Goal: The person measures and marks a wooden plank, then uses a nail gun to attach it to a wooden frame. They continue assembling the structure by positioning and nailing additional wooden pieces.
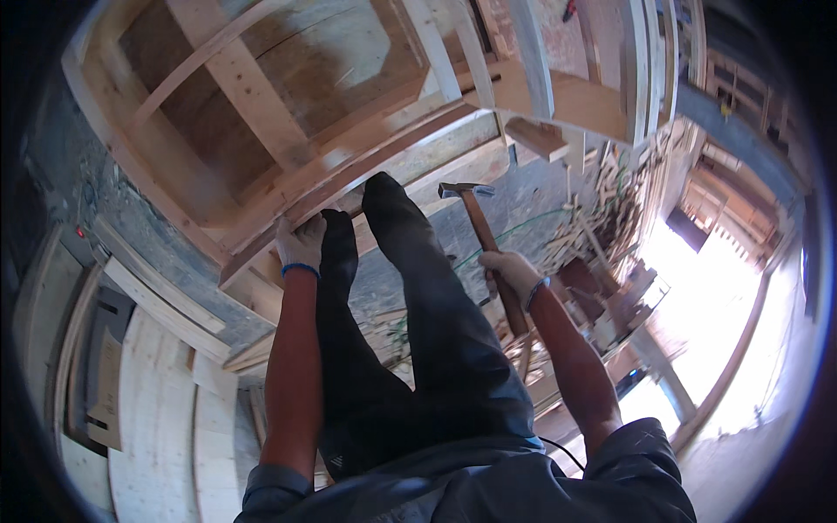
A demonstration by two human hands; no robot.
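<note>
My right hand (pixel 516 275), in a pale work glove, grips a claw hammer (pixel 479 218) by its wooden handle. The hammer's metal head points up and away, apart from any wood. My left hand (pixel 301 242), also gloved, is closed on the near edge board (pixel 336 199) of a large wooden frame. Whether something small is between its fingers I cannot make out. The frame (pixel 240 91) has crosspieces, a curved strip and a plywood panel behind them. My legs in dark trousers are right beside the board, between my two hands.
Upright timber pieces (pixel 532 61) rise at the upper right of the frame. Scrap wood (pixel 580 227) lies heaped on the grey floor to the right, with a green cord (pixel 532 220) near it. Long boards (pixel 157 392) lean at the lower left. Bright light enters at the far right.
</note>
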